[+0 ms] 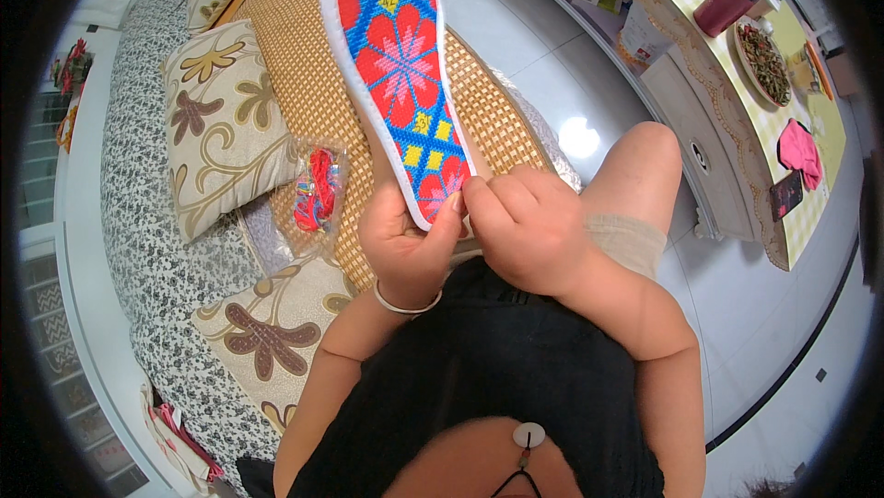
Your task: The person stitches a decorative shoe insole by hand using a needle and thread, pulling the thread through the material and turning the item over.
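An embroidered shoe insole with a white edge and red, blue, yellow and pink stitching stretches away from me over my lap. My left hand is closed on its near end, thumb on top and the other fingers beneath. At the right edge of that same end, my right hand is closed, its thumb and forefinger pinched together against the border. Whether a needle or thread sits in that pinch is too small to make out. A clear bag of red thread lies on the woven seat to the left.
Patterned cushions rest on the sofa at my left. To the right stands a cabinet with a checked tablecloth, bearing a dark red cup, a plate of food, a pink cloth and a phone.
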A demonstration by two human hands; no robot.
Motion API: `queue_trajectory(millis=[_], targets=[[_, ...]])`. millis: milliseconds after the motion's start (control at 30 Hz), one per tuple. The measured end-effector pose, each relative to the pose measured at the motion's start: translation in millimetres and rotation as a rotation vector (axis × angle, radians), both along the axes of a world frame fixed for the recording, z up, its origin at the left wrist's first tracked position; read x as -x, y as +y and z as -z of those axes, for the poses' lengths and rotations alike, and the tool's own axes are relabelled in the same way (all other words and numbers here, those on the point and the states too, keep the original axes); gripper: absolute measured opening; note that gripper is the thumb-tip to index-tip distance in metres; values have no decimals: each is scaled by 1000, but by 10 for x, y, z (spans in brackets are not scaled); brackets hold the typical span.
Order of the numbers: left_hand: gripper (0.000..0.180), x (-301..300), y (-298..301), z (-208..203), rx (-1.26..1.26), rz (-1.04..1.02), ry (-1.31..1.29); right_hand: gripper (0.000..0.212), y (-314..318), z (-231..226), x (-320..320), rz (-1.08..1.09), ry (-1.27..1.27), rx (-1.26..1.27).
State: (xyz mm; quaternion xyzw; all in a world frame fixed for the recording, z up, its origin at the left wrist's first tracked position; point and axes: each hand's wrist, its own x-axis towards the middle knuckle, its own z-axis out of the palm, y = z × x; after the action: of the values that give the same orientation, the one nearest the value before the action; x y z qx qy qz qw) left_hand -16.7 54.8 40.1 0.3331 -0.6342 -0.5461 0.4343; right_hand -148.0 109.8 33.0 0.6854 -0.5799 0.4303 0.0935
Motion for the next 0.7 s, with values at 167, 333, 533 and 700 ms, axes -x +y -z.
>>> queue_trajectory(millis=[167,333,533,700], targets=[[16,-84,-64,29,-101,12,-26,17,12,27,33,19,-126,-1],[17,-28,12,31,4,5,7,20,30,-3,0,-35,-194,-78],[18,-180,-144,60,-275,165,259,12,14,32,147,-13,-912,-150],[28,-177,-136,149,-416,297,343,9,12,-10,100,-580,-2081,-673]])
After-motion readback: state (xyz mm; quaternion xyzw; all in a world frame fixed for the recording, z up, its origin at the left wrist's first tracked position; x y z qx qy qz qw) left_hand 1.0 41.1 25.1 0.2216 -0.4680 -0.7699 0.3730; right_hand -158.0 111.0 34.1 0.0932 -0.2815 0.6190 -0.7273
